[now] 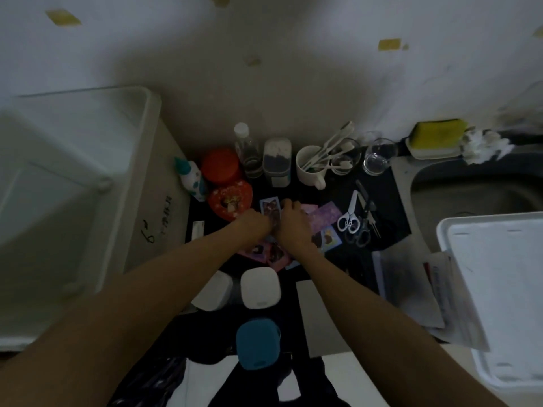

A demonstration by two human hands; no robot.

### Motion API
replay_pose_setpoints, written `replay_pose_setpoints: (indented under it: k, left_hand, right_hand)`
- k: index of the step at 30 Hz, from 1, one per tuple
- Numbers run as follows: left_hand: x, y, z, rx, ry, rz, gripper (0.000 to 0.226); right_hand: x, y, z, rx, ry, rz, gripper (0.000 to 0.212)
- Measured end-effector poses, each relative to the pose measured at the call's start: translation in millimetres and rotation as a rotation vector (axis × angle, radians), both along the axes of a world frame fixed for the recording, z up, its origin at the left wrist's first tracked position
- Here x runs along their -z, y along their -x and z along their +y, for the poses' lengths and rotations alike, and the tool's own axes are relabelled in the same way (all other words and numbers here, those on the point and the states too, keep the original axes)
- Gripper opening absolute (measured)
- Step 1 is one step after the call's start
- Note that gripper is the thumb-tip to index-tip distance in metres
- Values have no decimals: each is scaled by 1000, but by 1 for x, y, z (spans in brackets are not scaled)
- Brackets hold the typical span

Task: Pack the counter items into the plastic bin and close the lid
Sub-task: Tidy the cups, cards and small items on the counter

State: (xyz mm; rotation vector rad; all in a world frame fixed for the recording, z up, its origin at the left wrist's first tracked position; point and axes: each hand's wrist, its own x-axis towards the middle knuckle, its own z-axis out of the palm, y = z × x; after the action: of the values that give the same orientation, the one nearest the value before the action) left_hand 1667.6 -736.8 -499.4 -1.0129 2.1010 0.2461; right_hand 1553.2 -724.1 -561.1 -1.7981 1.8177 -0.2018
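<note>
Both hands are down mid-bench on the picture cards (323, 221): left hand (254, 221) and right hand (292, 215) with fingers curled on them. The open bin (88, 160) waits at the bench's left end, its lid (499, 289) lying at the right.

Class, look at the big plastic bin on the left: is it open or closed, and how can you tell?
Open. The plastic bin shows its bare inside walls and floor, with no lid across its rim.
</note>
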Motion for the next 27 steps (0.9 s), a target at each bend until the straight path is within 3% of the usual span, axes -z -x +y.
replay_pose_setpoints:
  k: [5,15,17,20,24,27]
  left_hand:
    - [16,0,6,71,159,31,69]
    - [29,-5,7,76,122,42,72]
    - [29,-8,5,106,100,25,68]
    - [24,-10,4,118,97,30,38]
    - [12,-14,4,-20,87,176,29]
    - [-14,-18,-3,-329,-67,345,30]
  right_hand:
    - [10,-3,0,58,-19,55,55]
    - [17,11,-13,191,-113,-13,45]
    - [20,15,-15,182,-136,-76,36]
    - [15,27,-14,182,-145,-156,31]
    - [-2,45,-8,216,-128,-240,31]
    - [-25,61,3,209,-23,-304,26]
